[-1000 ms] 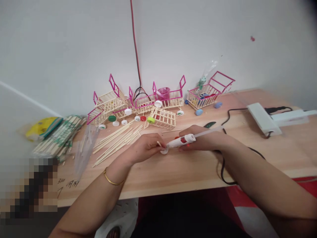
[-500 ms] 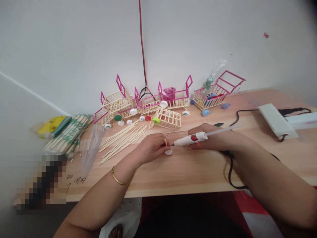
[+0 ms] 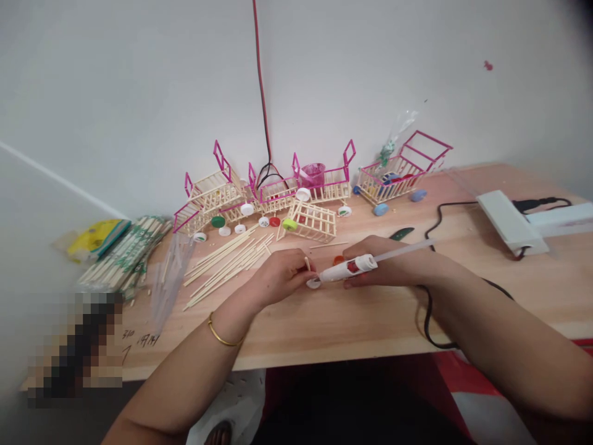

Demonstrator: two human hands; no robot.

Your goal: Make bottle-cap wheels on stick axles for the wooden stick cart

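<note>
My left hand (image 3: 291, 272) pinches a short wooden stick (image 3: 307, 264) that stands up by a white bottle cap (image 3: 314, 283). Wrapped in my right hand (image 3: 370, 262) is a white hot glue gun (image 3: 347, 269), a clear glue stick (image 3: 403, 250) poking out of its rear. The nozzle points left and meets the cap area at my left fingertips; whether it touches the cap or the stick I cannot tell. An orange cap (image 3: 339, 260) lies just behind the gun, partly hidden by it.
Small stick-built carts (image 3: 319, 191) with bottle-cap wheels line the wall. Loose sticks (image 3: 231, 272), clear glue sticks (image 3: 169, 278) and bundled chopsticks (image 3: 123, 253) lie to the left. A green-handled blade (image 3: 401, 234), white power strip (image 3: 512, 224) and black cord (image 3: 428, 315) are on the right.
The glue gun has moved slightly left and its nozzle now reaches the cap at my left fingertips. The orange cap has come into view behind it. The camera view has shifted a little.
</note>
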